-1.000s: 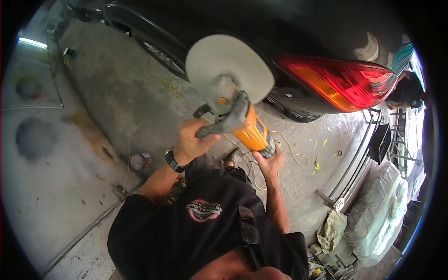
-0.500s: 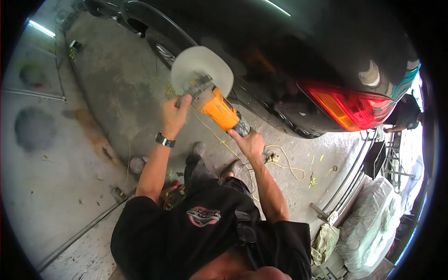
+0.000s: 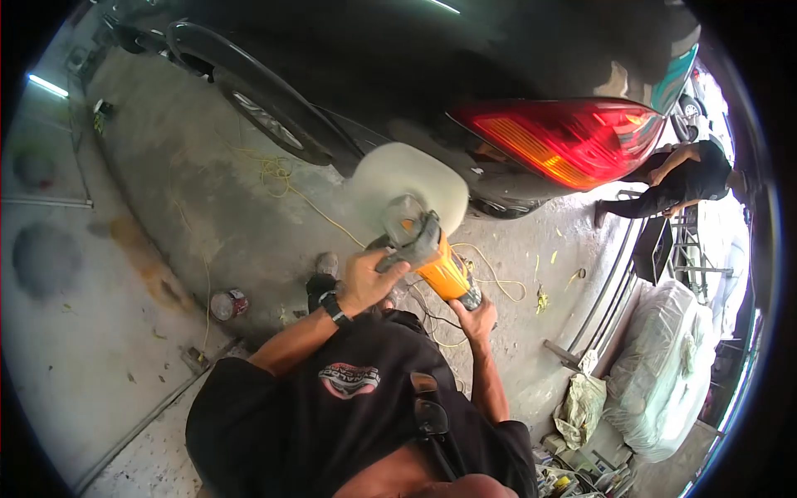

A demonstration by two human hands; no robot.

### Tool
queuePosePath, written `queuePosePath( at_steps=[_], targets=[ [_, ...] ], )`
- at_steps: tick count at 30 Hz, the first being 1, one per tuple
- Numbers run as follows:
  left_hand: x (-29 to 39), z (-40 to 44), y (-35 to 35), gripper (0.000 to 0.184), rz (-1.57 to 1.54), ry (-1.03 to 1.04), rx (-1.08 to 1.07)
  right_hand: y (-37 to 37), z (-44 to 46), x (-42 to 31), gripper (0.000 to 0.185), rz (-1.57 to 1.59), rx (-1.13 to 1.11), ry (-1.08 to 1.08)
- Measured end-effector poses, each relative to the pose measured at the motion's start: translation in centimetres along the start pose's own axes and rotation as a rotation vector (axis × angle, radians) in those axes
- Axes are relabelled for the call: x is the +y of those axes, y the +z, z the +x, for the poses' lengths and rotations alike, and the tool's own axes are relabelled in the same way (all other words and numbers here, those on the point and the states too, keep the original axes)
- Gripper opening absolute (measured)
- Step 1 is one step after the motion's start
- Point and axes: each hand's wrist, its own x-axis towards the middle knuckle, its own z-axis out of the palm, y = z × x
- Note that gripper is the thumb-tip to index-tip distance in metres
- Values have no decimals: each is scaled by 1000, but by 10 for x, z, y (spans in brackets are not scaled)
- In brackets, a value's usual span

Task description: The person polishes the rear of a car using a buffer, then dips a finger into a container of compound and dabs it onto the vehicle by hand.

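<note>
Both my hands hold a yellow and black polisher (image 3: 448,274) with a wide, pale round pad (image 3: 444,178). My left hand (image 3: 371,278), with a dark watch on the wrist, is closed around the front handle close to the pad. My right hand (image 3: 476,318) wraps the rear end of the body. The pad overlaps the lower rear side of a glossy dark car (image 3: 374,75), near the bumper below the red tail light (image 3: 556,141). Whether the pad touches the paint, I cannot tell.
Yellow cord (image 3: 332,220) trails across the concrete floor (image 3: 199,158). A can (image 3: 228,305) stands at left. Plastic-wrapped bulk (image 3: 660,369) and metal rails (image 3: 602,303) lie at right. Another person in dark clothes (image 3: 701,170) is beyond the car's rear.
My hands and the polisher have moved right and closer to my body, toward the rear bumper. The view has shifted, and more of the other person shows at right.
</note>
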Motion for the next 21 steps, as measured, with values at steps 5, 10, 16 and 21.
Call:
queuePosePath(
  at_steps=[5, 10, 16, 21],
  targets=[
    [12, -8, 24, 41, 41, 134, -93, -34, -14, 25, 68, 102, 65, -31],
    [27, 6, -6, 43, 74, 252, 12, -22, 11, -5, 76, 202, 96, -143],
    [-14, 12, -42, 50, 83, -5, 141, 24, 59, -33, 88, -108, -125, -155],
    [-18, 12, -35, 51, 105, -68, 100, 39, 45, -22, 90, -61, -141, -78]
  ],
)
